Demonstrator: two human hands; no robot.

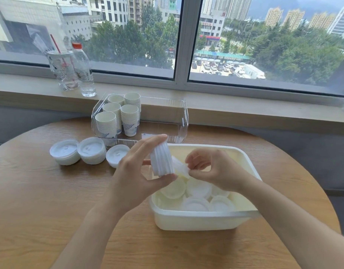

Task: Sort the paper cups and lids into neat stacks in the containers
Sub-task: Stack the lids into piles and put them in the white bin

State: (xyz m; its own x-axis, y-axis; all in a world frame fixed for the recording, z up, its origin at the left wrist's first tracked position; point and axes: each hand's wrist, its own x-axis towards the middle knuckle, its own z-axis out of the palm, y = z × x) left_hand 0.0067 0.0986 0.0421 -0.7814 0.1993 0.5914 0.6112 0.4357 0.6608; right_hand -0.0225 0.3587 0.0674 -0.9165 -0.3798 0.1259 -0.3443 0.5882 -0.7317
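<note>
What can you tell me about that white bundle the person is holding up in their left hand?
It is a stack of lids, thin white plastic by the look of it, nested tightly so their rims show as ridges. It lies tilted on its side above the white tub. The left hand grips it, fingers at its upper end and thumb at its lower end. The right hand pinches a single lid against the stack's open side.

— Any room in that clear bin (183,115)?
— The right side is bare; five cup stacks (119,115) crowd its left end.
— And the table (41,200)?
— Open wood at the front left. Three lid piles (89,151) line up just before the bin.
— The white tub (196,220)?
— Both hands hover over it, and loose lids (198,199) cover its floor.
</note>
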